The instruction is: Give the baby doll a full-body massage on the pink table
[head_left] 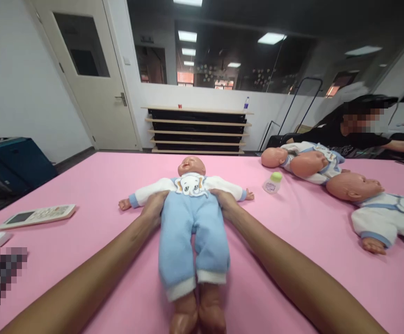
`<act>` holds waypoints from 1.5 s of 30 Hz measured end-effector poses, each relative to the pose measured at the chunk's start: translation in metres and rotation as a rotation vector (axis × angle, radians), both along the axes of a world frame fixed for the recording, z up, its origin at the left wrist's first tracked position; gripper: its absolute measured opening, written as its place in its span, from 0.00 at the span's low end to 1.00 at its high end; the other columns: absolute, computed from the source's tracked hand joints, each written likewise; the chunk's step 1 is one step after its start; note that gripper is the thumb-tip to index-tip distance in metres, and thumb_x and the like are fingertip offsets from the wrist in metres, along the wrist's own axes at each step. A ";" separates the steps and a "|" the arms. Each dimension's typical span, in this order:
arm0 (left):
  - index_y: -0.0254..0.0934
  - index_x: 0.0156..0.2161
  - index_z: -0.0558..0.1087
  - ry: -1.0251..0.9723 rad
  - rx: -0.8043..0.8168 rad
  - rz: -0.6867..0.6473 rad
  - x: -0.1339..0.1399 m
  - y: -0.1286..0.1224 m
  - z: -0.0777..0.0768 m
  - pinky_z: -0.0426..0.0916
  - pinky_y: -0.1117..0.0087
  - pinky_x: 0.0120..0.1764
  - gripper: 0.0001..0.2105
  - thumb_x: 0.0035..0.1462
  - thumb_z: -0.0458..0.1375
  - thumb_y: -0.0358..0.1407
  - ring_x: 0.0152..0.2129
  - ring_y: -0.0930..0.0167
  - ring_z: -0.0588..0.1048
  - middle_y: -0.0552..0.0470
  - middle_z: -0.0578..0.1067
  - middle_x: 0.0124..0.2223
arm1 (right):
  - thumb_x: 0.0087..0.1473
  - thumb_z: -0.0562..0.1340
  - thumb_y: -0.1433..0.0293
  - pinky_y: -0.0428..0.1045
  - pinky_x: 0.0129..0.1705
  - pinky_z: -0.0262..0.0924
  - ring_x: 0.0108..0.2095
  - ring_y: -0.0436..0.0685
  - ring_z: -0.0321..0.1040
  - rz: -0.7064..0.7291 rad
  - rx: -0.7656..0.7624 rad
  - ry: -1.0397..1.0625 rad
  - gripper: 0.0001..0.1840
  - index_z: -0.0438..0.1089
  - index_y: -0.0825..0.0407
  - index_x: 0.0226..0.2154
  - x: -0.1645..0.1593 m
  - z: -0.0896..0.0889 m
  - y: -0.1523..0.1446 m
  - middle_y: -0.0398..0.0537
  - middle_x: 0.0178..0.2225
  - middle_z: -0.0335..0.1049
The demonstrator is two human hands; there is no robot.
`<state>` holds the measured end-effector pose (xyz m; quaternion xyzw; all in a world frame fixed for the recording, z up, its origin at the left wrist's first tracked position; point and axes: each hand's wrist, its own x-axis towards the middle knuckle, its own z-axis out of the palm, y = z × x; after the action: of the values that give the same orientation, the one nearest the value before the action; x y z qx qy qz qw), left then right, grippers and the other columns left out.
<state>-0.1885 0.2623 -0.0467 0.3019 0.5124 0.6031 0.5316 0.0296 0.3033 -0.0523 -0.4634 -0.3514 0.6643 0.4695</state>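
A baby doll (pixel 193 232) lies on its back in front of me, head away from me and feet toward me. It wears a white top with an elephant face on the chest and light blue trousers with white cuffs. My left hand (pixel 156 204) clasps the doll's side at the waist, its thumb on the front of the clothing. On the other side my right hand (pixel 223 200) holds the waist in the same way. Most fingers of both hands are hidden beside or under the doll. The doll's arms stretch out sideways on the pink table (pixel 118 264).
To the right lie several other dolls (pixel 356 188) in similar outfits, near a small bottle with a green cap (pixel 272 183). A remote control (pixel 38 215) rests at the left. A person in black (pixel 337 134) sits beyond the right side. Shelves (pixel 198 130) stand behind the table.
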 end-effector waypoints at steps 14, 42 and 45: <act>0.46 0.69 0.48 0.629 0.085 -0.147 0.048 -0.150 0.017 0.67 0.59 0.56 0.43 0.53 0.63 0.39 0.60 0.58 0.66 0.46 0.61 0.67 | 0.50 0.64 0.64 0.57 0.62 0.56 0.60 0.62 0.60 -0.014 0.427 -0.561 0.43 0.51 0.47 0.65 0.005 0.021 -0.153 0.51 0.62 0.60; 0.43 0.69 0.51 0.997 0.211 -0.120 0.008 -0.083 0.052 0.39 0.56 0.68 0.32 0.63 0.48 0.51 0.69 0.64 0.42 0.51 0.44 0.73 | 0.60 0.54 0.51 0.58 0.58 0.55 0.56 0.65 0.62 0.142 0.698 -1.096 0.32 0.62 0.53 0.59 0.023 0.077 -0.122 0.59 0.56 0.65; 0.39 0.64 0.62 0.675 0.334 0.062 0.003 0.007 0.061 0.43 0.60 0.67 0.28 0.63 0.50 0.49 0.67 0.64 0.51 0.46 0.56 0.69 | 0.61 0.53 0.50 0.57 0.63 0.49 0.62 0.63 0.56 -0.116 0.728 -0.850 0.33 0.61 0.52 0.60 0.005 0.072 -0.042 0.56 0.62 0.59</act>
<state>-0.1859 0.2689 0.0146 0.5505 0.5623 0.5606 0.2580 0.0351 0.2609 0.0194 -0.5169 -0.6902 0.2283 0.4520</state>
